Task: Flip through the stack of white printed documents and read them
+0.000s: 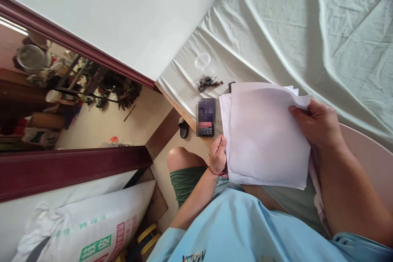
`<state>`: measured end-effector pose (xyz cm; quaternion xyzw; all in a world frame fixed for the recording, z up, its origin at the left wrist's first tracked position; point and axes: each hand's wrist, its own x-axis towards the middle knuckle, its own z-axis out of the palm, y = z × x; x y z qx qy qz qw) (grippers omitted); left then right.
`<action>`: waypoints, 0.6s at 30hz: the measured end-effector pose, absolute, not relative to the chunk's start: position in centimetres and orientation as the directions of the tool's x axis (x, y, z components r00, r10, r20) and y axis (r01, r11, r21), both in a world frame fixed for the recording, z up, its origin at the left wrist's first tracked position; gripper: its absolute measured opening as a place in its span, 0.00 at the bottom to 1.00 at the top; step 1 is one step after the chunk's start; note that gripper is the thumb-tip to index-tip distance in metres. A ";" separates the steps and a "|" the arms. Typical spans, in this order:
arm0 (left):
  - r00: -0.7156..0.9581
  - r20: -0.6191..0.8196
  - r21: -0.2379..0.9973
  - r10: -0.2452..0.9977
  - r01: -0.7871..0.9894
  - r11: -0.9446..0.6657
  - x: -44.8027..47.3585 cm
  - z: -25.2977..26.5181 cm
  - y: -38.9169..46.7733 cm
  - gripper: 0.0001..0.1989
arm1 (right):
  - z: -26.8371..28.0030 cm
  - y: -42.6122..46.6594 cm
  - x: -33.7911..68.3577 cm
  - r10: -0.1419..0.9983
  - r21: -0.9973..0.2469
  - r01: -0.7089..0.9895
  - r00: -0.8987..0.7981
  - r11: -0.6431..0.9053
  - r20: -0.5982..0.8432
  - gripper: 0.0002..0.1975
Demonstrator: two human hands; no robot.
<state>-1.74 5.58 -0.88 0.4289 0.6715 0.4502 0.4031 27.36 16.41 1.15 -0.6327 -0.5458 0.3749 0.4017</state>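
Observation:
A stack of white paper sheets (267, 131) is held up in front of me, over my lap, its top sheet blank. My left hand (217, 153), with a red cord at the wrist, grips the stack's left edge with closed fingers. At the upper right corner, my right hand (321, 120) pinches the paper, thumb on top; the sheet bends there. Left of the stack lies a phone (206, 116) with its screen partly blurred out. Beyond it sit a bunch of keys (208, 83) and a clear plastic cup (204, 63).
A pale wrinkled cloth (276, 28) covers the surface ahead. Left of it are a white wall (123, 16) and a doorway into a cluttered room. A slipper (183, 127) lies on the floor. A large printed white sack (101, 221) stands at lower left.

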 end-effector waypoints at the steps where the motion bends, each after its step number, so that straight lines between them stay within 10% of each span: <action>1: -0.314 -0.146 0.948 0.938 0.226 0.223 -1.8 -1.0 5.6 0.25 | 1.2 16.4 27.3 0.992 -0.917 0.392 0.120 -0.078 -0.033 0.11; 18: -0.228 -0.114 0.953 0.967 0.250 0.171 -1.5 0.2 6.0 0.22 | 1.9 16.4 26.9 0.989 -0.872 0.485 0.148 -0.062 0.011 0.13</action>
